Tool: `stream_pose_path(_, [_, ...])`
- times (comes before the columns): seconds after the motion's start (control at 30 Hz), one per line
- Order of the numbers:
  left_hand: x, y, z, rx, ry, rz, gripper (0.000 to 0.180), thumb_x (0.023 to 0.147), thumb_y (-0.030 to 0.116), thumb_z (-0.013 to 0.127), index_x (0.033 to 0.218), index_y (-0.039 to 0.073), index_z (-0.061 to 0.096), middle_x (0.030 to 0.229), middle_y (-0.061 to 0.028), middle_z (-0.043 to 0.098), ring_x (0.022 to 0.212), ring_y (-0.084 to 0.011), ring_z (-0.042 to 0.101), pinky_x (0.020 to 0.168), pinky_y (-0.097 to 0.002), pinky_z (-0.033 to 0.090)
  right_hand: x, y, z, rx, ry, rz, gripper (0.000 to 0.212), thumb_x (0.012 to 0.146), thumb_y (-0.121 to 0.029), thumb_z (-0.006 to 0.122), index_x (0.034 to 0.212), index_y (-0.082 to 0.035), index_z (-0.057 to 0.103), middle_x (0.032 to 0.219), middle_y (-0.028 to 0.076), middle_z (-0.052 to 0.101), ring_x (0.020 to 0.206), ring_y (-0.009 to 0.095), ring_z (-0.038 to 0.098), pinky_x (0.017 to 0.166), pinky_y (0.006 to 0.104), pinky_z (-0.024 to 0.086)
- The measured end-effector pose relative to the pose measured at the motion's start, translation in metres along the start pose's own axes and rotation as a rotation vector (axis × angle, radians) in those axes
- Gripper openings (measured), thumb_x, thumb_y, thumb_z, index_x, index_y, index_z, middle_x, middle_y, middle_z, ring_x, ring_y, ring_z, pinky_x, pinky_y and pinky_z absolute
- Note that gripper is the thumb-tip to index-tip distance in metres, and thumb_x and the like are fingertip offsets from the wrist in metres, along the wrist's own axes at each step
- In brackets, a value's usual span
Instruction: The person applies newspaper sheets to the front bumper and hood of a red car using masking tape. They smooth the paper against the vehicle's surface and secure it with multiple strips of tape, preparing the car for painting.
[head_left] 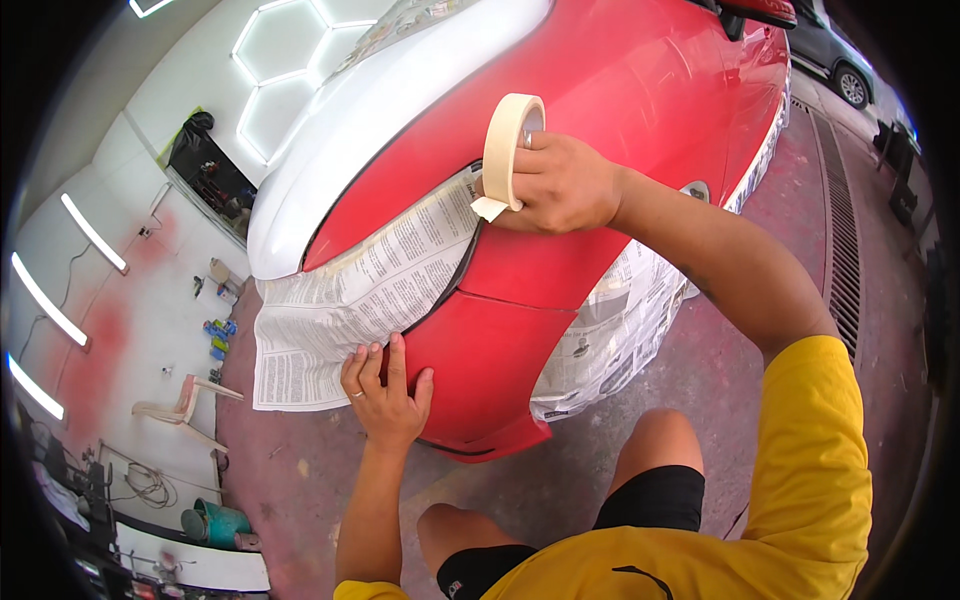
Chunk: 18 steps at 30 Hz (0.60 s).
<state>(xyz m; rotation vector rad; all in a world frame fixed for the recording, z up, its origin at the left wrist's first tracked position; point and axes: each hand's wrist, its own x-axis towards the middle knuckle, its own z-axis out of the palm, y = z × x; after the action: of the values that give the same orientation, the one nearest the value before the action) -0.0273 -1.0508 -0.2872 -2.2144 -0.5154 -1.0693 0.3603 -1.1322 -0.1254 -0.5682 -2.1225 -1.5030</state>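
A red car fender and bumper [500, 335] fill the middle of the view, beside a white hood [420, 110]. Newspaper [340, 310] covers the headlight area and hangs past the bumper's left side. My left hand [388, 390] lies with fingers spread on the newspaper's lower edge and the red bumper. Up by the headlight's upper corner, my right hand [565, 185] grips a roll of cream masking tape [500, 150], fingers through its core. A short loose end of tape sticks out at the roll's bottom. The right fingertips are partly hidden behind the roll.
More newspaper and plastic [615, 325] wrap the front wheel. A pale plastic chair [185, 410] and a green bucket [215, 525] stand at the left wall. A floor grate [840, 230] runs along the right, with another vehicle [840, 60] beyond.
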Motion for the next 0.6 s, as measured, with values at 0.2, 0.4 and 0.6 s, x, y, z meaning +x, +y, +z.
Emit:
stream_pose_path(0.2, [0.001, -0.001, 0.000, 0.001, 0.004, -0.014, 0.065, 0.095, 0.042, 0.082, 0.147, 0.005, 0.072, 0.140, -0.0176, 0.056, 0.136, -0.0399, 0.048, 0.117, -0.0585, 0.045, -0.005, 0.003, -0.005, -0.006, -0.027, 0.015, 0.028, 0.083, -0.017, 0.083, 0.111, -0.014, 0.085, 0.116, 0.004, 0.074, 0.103, 0.023, 0.070, 0.078, 0.0380, 0.058])
stream_pose_path(0.4, [0.001, 0.001, 0.002, -0.015, 0.019, -0.007, 0.067, 0.094, 0.038, 0.083, 0.150, 0.003, 0.069, 0.140, -0.0191, 0.056, 0.137, -0.0410, 0.048, 0.119, -0.0581, 0.044, -0.028, 0.007, -0.003, -0.069, -0.168, 0.094, 0.043, 0.089, -0.021, 0.078, 0.131, -0.027, 0.083, 0.124, 0.001, 0.074, 0.110, 0.019, 0.069, 0.089, 0.0365, 0.057])
stream_pose_path(0.6, [-0.001, -0.002, 0.002, -0.019, 0.033, 0.002, 0.067, 0.093, 0.039, 0.083, 0.149, 0.003, 0.070, 0.141, -0.0182, 0.056, 0.137, -0.0400, 0.048, 0.119, -0.0577, 0.044, -0.025, 0.007, -0.016, -0.067, -0.200, 0.181, 0.048, 0.092, -0.018, 0.072, 0.136, -0.031, 0.083, 0.120, 0.006, 0.072, 0.108, 0.025, 0.071, 0.091, 0.0407, 0.060])
